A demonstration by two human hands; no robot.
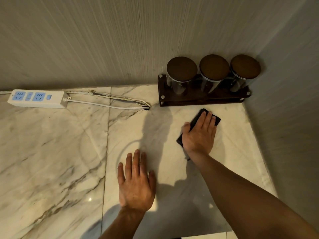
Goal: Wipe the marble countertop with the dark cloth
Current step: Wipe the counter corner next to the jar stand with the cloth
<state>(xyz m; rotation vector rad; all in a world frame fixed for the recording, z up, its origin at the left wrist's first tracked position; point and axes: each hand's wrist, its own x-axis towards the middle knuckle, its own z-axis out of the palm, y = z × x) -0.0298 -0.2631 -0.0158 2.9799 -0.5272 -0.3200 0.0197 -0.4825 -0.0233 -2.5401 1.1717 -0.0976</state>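
Note:
The white marble countertop (pixel 51 152) with brown veins fills the lower view. A folded dark cloth (pixel 196 118) lies flat on it near the back right corner. My right hand (pixel 199 133) presses down on the cloth, fingers spread over it and thumb along its left edge; most of the cloth is hidden under the palm. My left hand (pixel 136 183) rests flat on the bare marble, closer to me and to the left, fingers apart, holding nothing.
A dark wooden rack (pixel 200 99) with three lidded glass jars (pixel 214 73) stands against the back wall just beyond the cloth. A white power strip (pixel 38 99) lies at the back left, its cables (pixel 107 105) running into a hole (pixel 146 108) in the counter. A wall bounds the right side.

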